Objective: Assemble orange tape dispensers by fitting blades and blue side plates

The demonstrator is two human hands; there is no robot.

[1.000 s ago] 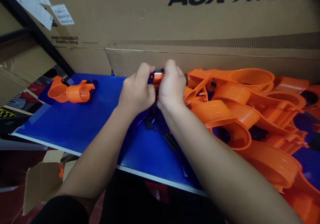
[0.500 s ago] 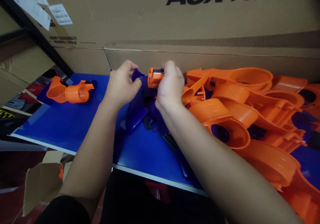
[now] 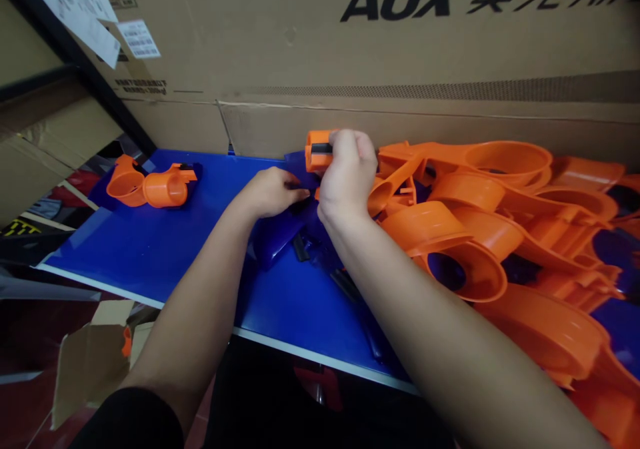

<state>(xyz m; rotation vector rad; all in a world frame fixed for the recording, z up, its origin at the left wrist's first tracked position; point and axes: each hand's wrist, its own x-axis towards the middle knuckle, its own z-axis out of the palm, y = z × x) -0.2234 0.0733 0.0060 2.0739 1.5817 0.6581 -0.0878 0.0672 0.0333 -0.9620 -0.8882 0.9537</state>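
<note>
My right hand (image 3: 350,175) is closed around an orange plastic part (image 3: 316,150) with a black strip set into its side, held above the blue tabletop. To the left and a little lower, my left hand (image 3: 273,192) reaches in among dark blue plastic pieces (image 3: 277,239). Its thumb and fingers come close together there, and whatever lies between them is hidden. A small black piece (image 3: 301,247) rests on the table just below the blue pieces. Another blue piece (image 3: 296,162) shows behind the left hand, beside the orange part.
A heap of orange ring-shaped plastic parts (image 3: 470,192) fills the right side of the blue table (image 3: 150,255). Two joined orange cups (image 3: 165,189) sit at the far left. A large cardboard box (image 3: 280,55) walls off the back. An open carton (image 3: 87,369) stands below, left.
My left hand has moved right and down, from holding up a small dark blue piece to the blue pieces by my right hand. My right hand still grips the orange part. The view has shifted slightly.
</note>
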